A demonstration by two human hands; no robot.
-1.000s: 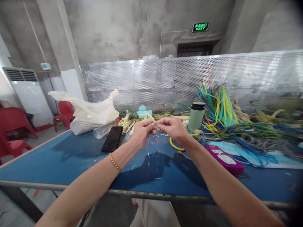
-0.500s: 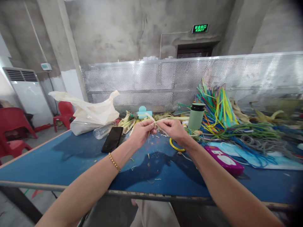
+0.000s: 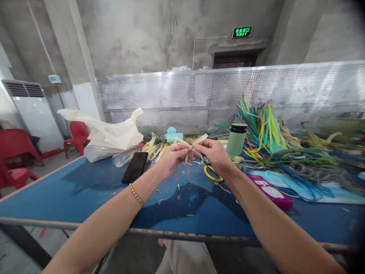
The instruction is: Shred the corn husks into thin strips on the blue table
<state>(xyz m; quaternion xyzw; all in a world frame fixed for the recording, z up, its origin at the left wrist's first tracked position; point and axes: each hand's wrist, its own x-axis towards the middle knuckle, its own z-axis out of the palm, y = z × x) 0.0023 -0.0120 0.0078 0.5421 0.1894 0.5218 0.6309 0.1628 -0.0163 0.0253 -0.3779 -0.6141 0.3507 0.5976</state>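
Pale strips of dried husk [image 3: 201, 140] cross between my two hands above the blue table [image 3: 97, 201]. My left hand [image 3: 171, 160] pinches the strips where they meet, with one end sticking up and others hanging below. Against the right-hand strip, my right hand [image 3: 212, 152] closes thumb and fingers, close to the left fingertips. Below the right hand lies the yellow handle of scissors [image 3: 212, 174], partly hidden by that hand. Small pale scraps [image 3: 179, 187] are scattered beneath both hands.
Left of my hands are a black phone [image 3: 135, 167], a clear bottle [image 3: 123, 158] and a white plastic bag [image 3: 114, 137]. To the right stand a green tumbler [image 3: 236, 140], a purple device [image 3: 270, 192], bundled coloured strips [image 3: 265, 129] and tangled cords [image 3: 313, 171]. A perforated metal panel [image 3: 159, 95] stands behind.
A husk strip now rises at the right fingertips, and loose ends hang under the hands. My right hand has turned slightly; both hands stay close together in the same place.
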